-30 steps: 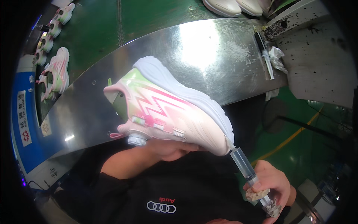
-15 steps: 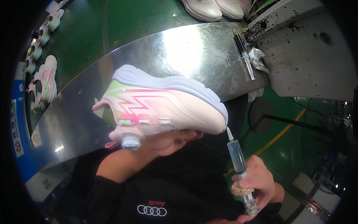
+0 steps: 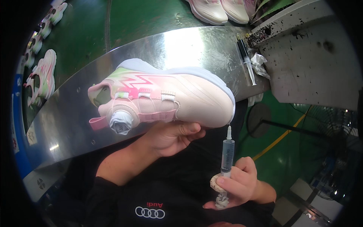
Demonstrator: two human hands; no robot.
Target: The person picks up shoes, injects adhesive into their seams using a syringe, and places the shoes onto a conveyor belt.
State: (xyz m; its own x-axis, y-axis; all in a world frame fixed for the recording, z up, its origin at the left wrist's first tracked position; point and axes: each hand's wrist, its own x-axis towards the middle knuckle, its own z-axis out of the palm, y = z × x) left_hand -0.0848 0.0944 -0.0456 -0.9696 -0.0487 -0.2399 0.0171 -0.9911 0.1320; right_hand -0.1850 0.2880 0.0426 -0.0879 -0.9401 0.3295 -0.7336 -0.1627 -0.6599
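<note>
My left hand [image 3: 170,138] grips a pink and white sports shoe [image 3: 166,98] from below, holding it on its side above the shiny metal table [image 3: 72,109]. The shoe has a pale green zigzag panel and a round white dial on a pink strap. My right hand [image 3: 236,183] holds a clear syringe [image 3: 227,151] upright, thumb at the plunger. The syringe's white tip touches the edge of the sole at the shoe's toe.
A second syringe [image 3: 246,62] and a crumpled white wad [image 3: 261,62] lie at the metal table's right end. Similar pink shoes [image 3: 43,77] sit on the green belt at the left, more shoes [image 3: 217,9] at the top. A stained grey bench [image 3: 317,64] stands to the right.
The shoe has been rolled so its upper and dial face me and its toe points right. My right hand has raised the syringe upright until its tip meets the toe.
</note>
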